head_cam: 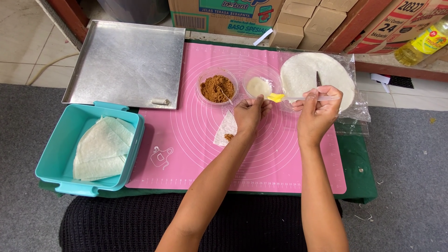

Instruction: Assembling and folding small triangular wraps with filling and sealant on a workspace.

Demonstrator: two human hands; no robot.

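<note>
Now the right hand (317,109) grips a yellow brush (276,97), and the left hand (249,112) pinches a wrapper (227,129) with brown filling on the pink mat (261,158). One roll (161,101) lies on the tray (126,60); many wrappers wait.

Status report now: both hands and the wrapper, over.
Right hand holds yellow-tipped brush. Left hand pinches its tip. Wrapper with filling lies on pink mat, unobstructed.
</note>
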